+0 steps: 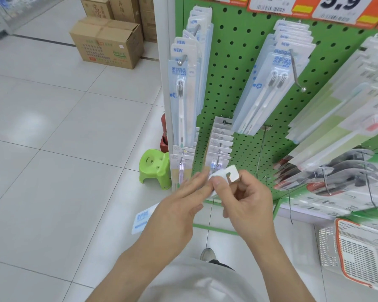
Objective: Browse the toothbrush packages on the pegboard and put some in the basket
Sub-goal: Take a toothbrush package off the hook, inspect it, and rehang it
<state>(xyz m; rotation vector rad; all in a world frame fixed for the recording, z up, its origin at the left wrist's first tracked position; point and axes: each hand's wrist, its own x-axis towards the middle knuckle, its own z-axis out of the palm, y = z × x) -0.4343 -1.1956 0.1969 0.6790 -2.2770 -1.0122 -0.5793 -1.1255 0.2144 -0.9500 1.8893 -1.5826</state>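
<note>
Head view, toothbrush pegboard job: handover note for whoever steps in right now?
Left hand: fingers straight, fingertips touching the toothbrush package in front of the pegboard.
Right hand: thumb and curled fingers pinch the same package near its hanger tab.
Basket: lower right, by the display; what lies inside cannot be made out.
Another package shows below the left hand; whether it lies on the floor cannot be told.
Done: one package is off its hook and in the hands.
Left: put it in the basket, then browse the hanging packages for more.
</note>
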